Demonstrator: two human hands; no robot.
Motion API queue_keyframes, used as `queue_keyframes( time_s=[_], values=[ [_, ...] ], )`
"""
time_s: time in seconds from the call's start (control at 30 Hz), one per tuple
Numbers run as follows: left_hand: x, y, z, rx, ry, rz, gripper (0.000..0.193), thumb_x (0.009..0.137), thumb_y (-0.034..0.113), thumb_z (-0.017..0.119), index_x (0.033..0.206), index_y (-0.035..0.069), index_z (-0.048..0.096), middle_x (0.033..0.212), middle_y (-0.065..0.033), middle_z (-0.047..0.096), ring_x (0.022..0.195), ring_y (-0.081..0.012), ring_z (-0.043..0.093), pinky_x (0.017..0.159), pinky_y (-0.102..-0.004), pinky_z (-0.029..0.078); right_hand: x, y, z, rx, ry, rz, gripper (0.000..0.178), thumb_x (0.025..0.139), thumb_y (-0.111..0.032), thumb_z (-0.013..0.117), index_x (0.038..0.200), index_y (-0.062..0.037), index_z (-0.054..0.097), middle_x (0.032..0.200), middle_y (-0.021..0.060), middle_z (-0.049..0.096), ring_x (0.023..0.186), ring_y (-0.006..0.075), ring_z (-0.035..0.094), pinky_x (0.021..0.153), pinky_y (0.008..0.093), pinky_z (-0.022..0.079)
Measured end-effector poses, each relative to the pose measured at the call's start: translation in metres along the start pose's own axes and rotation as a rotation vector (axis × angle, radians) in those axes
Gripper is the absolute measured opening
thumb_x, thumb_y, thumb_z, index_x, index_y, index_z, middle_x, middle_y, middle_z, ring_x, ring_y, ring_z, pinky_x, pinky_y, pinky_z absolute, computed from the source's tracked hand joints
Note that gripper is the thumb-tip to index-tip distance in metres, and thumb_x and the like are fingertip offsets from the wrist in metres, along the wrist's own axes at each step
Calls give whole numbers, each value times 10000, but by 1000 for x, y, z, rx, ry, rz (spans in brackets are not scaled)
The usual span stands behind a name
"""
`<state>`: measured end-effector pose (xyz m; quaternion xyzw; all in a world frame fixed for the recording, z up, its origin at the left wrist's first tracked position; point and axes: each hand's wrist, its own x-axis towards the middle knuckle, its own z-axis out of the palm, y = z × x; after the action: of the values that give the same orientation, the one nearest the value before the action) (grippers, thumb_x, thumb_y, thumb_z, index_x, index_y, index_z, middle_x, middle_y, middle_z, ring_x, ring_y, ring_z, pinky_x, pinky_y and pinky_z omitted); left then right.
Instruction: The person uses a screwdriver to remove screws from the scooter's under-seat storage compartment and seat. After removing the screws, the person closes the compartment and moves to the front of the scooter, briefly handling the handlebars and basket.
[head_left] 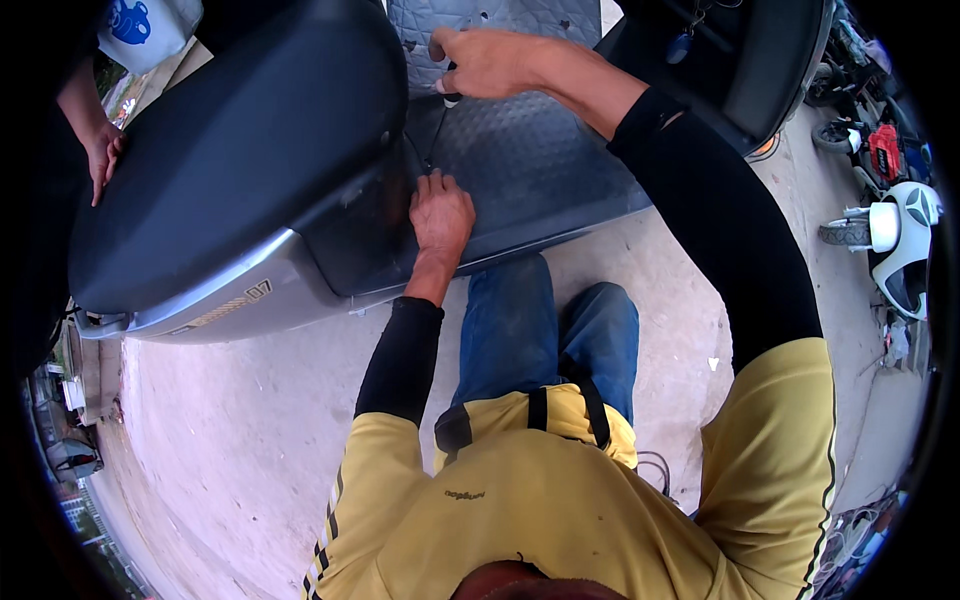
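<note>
My right hand (490, 64) is closed round the dark handle of a screwdriver (440, 125), whose thin shaft slants down toward the scooter's footboard side. At the shaft's lower end my left hand (442, 212) has its fingers curled together against the dark panel beneath the seat; whatever they may pinch is hidden. Both hands are over the grey electric scooter (300, 270), between its black seat (250, 140) and the textured dark footboard (540, 160). A quilted silver cover (550, 14) lies beyond my right hand.
Another person's hand (103, 155) rests at the seat's left edge, near a white bag (150, 30) with a blue print. Keys with a blue fob (679, 46) hang at the scooter's front. A parked white scooter (903, 245) stands at the right, on concrete ground (240, 420).
</note>
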<state>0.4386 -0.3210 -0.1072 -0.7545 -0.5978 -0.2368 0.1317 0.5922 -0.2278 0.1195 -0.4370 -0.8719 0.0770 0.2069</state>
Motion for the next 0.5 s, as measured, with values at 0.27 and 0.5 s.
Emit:
queue_keyframes(
  time_s=[0.27,0.5],
  values=[
    [1,-9,-1,15,-60,-19,204,873,167,681,993,8,726,1204,-131,719,1100,-304,653,904,-429,571,16,-35,-25,-259,-358,115,390,1028,-296,631,1224,40,608,1182,272,697,1067,466,675,952,493,538],
    [17,-9,-18,-10,-62,8,182,866,169,689,960,15,717,1200,-127,718,1080,-301,654,889,-421,574,9,-10,-5,-113,41,-128,427,1017,-322,653,1207,59,620,1090,282,725,1005,475,694,923,516,551]
  ],
)
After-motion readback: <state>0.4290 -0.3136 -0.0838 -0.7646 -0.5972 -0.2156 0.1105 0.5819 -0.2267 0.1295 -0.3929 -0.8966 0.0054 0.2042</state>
